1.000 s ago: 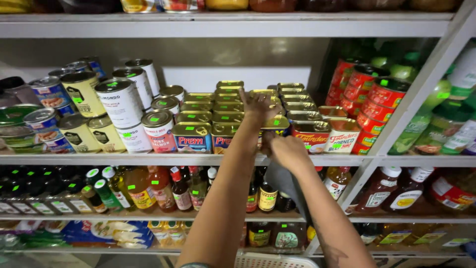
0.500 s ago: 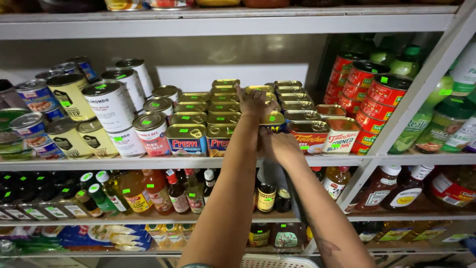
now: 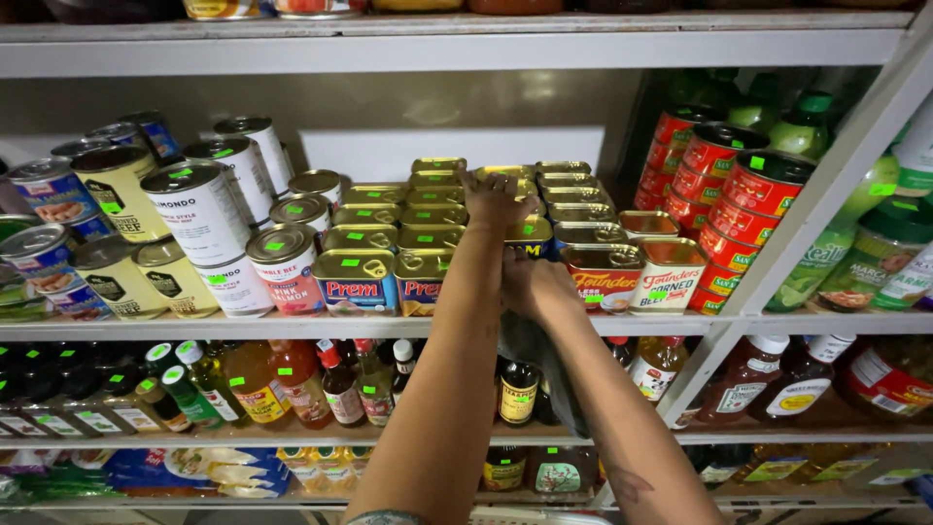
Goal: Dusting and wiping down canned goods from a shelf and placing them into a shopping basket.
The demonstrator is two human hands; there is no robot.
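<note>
My left hand (image 3: 494,197) reaches deep into the middle shelf. Its fingers are closed over the top of a gold rectangular tin (image 3: 505,175) in the stacked rows of tins. My right hand (image 3: 533,284) is lower, at the shelf's front edge. It sits just under a blue and yellow tin (image 3: 530,236), and its fingers are hidden behind my left forearm. Red-labelled tins (image 3: 355,282) stand to the left of my arms, and corned beef tins (image 3: 607,275) to the right.
Round cans (image 3: 199,209) fill the left of the middle shelf (image 3: 194,329), with stacked red cans (image 3: 724,185) on the right behind a slanted white upright (image 3: 826,185). Sauce and oil bottles (image 3: 292,384) line the shelf below. Another shelf board (image 3: 437,44) runs overhead.
My left hand has pushed slightly further back over the tins. My right hand has shifted a little to the left, closer to my left forearm.
</note>
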